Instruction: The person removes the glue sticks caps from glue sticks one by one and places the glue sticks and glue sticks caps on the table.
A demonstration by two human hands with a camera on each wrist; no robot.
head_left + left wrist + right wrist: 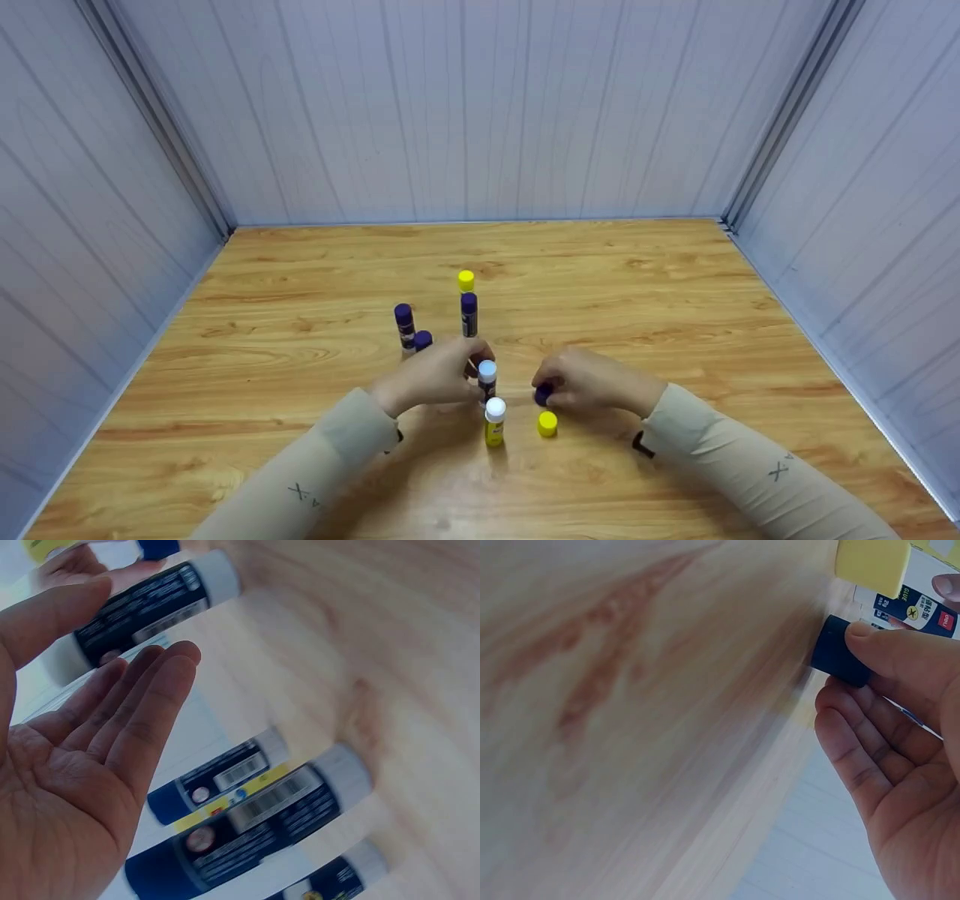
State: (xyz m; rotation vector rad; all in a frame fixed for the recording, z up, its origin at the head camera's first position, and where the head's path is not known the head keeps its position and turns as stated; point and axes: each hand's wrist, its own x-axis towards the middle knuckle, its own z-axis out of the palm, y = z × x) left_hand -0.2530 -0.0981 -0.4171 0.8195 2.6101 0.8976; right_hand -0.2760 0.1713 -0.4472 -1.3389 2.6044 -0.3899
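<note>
An uncapped glue stick with a dark label and white top [487, 371] stands at my left hand [442, 371]. In the left wrist view the thumb and nearly straight fingers [161, 690] lie on either side of that dark glue stick [150, 611], with no clear grip. My right hand [592, 381] pinches a dark blue glue stick cap [840, 651] between thumb and fingers, low at the tabletop. Nearer me stand an uncapped yellow glue stick [494, 427] and, to its right, a loose yellow cap [547, 424].
Behind the left hand stand capped glue sticks: a dark one [404, 324], another dark one [424, 340] partly hidden by the hand, a third [469, 315], and a yellow-capped one [466, 281] behind it. Pale panel walls [480, 112] enclose the wooden table [637, 300] at back and sides.
</note>
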